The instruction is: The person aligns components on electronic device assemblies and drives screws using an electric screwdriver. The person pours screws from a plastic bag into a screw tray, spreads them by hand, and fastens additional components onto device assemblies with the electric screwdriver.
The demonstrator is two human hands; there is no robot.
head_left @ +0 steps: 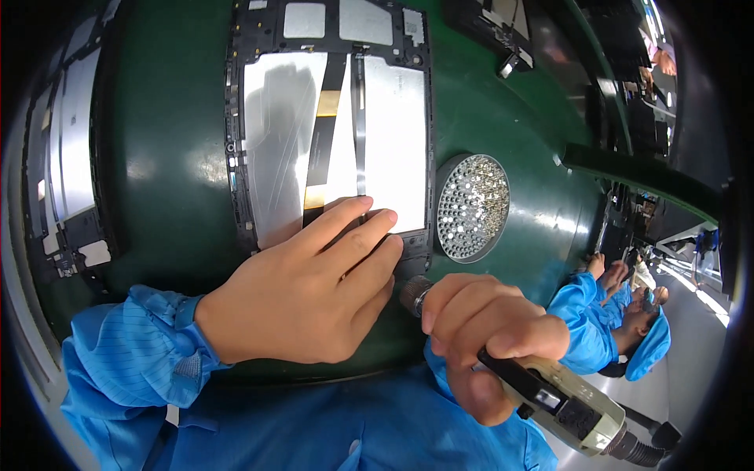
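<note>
my right hand [495,337], at four o'clock, is closed around a handheld driver [577,412]. my left hand [302,286], fingers outstretched, rests over the six o'clock end of the tablet frame [397,149]. a screw tray [444,173] sits at the frame's four o'clock; farther out, a co-worker [585,322] in blue.

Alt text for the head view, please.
The left-hand grip rests on an opened tablet while the right-hand grip holds a power screwdriver. A round grey dish of small screws sits right of the tablet on the green work surface.
</note>
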